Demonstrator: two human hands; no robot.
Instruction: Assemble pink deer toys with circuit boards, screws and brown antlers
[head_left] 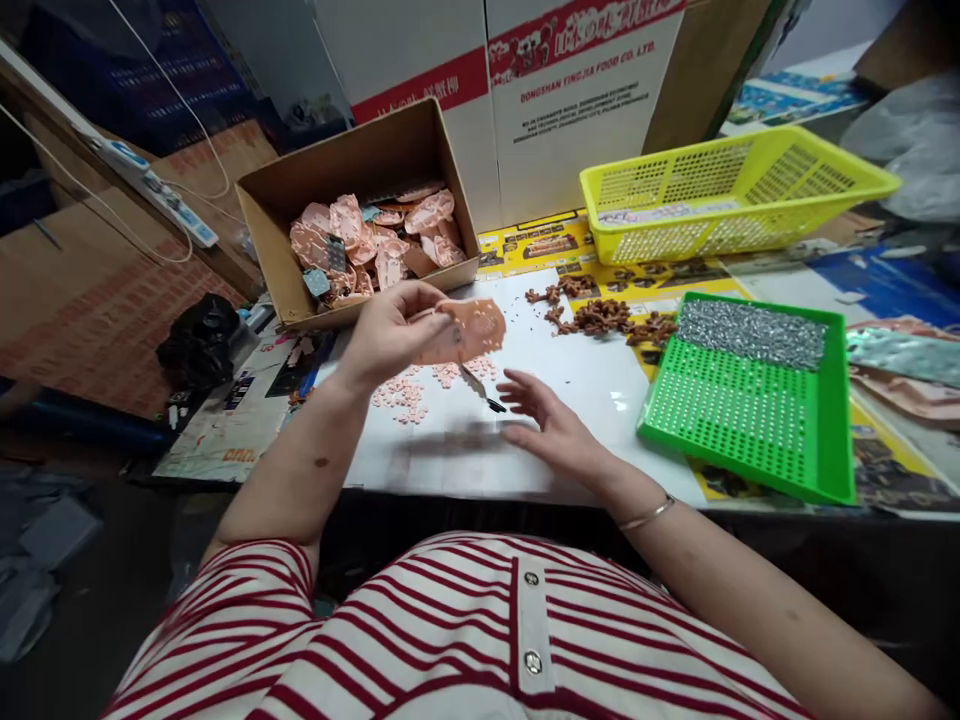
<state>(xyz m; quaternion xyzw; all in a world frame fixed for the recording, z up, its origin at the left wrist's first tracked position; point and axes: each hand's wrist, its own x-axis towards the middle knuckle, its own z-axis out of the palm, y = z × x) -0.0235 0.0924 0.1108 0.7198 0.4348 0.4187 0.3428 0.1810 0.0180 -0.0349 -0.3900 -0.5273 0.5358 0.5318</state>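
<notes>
Between the thumb and fingers of my left hand (397, 335) is a thin, pinkish-orange moulded sheet (476, 332) with small raised spots, held above the white table surface (465, 455). My right hand (547, 420) hovers to the right with its fingers apart and holds nothing. Just beyond its fingertips lies a slim tool with a black tip (484, 390), perhaps tweezers; its far end is hidden behind the sheet. Small pink pieces (405, 398) are scattered on the white surface under and beside the sheet.
A cardboard box (262, 230) of similar pink sheets stands at the back left. Brown pieces (604, 317) lie in a heap behind the white surface. To the right are a green perforated tray (727, 420) with small silvery pieces (754, 333) and a yellow basket (675, 238).
</notes>
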